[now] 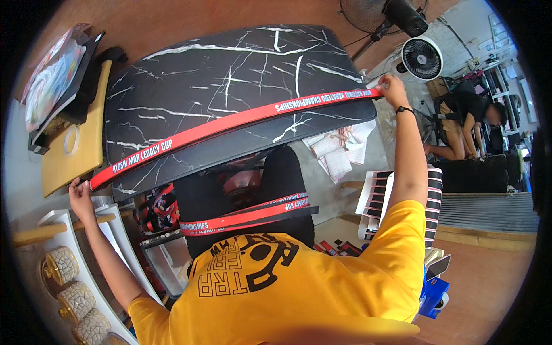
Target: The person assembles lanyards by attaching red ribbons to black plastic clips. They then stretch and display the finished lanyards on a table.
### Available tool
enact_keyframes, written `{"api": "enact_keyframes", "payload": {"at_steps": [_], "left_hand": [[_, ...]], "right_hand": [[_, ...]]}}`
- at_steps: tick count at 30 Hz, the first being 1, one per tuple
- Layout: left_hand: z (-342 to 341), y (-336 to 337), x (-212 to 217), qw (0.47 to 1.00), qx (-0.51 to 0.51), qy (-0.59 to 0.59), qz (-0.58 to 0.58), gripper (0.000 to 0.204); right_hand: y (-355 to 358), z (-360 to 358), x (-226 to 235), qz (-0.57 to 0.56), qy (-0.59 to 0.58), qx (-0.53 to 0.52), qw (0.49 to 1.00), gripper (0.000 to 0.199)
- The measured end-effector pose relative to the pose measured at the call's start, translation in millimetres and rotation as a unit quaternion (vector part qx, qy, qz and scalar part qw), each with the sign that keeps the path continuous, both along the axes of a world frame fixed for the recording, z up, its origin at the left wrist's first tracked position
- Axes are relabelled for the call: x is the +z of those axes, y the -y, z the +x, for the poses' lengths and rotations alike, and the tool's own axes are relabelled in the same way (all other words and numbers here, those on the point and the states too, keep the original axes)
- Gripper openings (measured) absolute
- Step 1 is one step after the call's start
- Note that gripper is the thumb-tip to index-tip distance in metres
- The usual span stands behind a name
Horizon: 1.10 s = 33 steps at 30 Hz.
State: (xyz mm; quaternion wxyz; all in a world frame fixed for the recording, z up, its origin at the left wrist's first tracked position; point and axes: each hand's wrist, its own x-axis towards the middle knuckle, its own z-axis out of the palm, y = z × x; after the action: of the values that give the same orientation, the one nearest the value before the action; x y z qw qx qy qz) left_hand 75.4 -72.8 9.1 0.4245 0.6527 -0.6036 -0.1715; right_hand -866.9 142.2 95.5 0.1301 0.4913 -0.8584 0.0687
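Observation:
A long red printed ribbon (215,125) with a dark underside is stretched over the front part of a black marble-patterned table (190,75). My left hand (82,200) pinches one end of it, just off the table's near left corner. At the far right, my right hand (393,92) grips the other end, with the arm reaching out. Between the two hands the ribbon bows slightly. More red ribbons (247,218) of the same kind lie across my lap, apart from both hands.
Left of the table stands a wooden board (63,155) with a tape roll (71,140). White shelving with gold-patterned pieces (76,300) is at lower left. Papers (339,155) lie right of the table. Two fans (422,58) stand behind; a person (460,123) bends over farther right.

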Motion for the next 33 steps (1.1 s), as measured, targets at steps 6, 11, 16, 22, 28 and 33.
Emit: {"api": "enact_keyframes", "payload": {"at_steps": [6,11,16,22,28,33], "left_hand": [[-88.9,-58.3,72.5,0.953,0.09,0.2,-0.211,0.025],[-200.8,-135.7,77.5,0.933,-0.21,0.177,-0.232,0.011],[-276.6,-194.8,25.5,0.862,-0.483,0.142,0.068,0.024],[-280.9,-227.1,-2.1,0.808,-0.542,0.184,0.142,0.03],[-281.7,-234.7,-10.7,0.827,-0.511,0.198,0.125,0.035],[-286.7,-240.7,-5.7,0.838,-0.505,0.178,0.105,0.037]], "right_hand": [[8.8,145.4,58.4,-0.148,0.048,0.22,0.963,0.014],[-23.8,299.3,12.5,-0.014,0.258,0.469,0.845,0.013],[-49.3,379.2,-82.1,0.173,0.399,0.48,0.761,0.021],[-85.2,397.0,-121.5,0.216,0.419,0.423,0.774,0.024],[-95.9,401.5,-113.2,0.181,0.378,0.433,0.798,0.02],[-88.8,400.3,-102.5,0.181,0.401,0.427,0.79,0.016]]}}
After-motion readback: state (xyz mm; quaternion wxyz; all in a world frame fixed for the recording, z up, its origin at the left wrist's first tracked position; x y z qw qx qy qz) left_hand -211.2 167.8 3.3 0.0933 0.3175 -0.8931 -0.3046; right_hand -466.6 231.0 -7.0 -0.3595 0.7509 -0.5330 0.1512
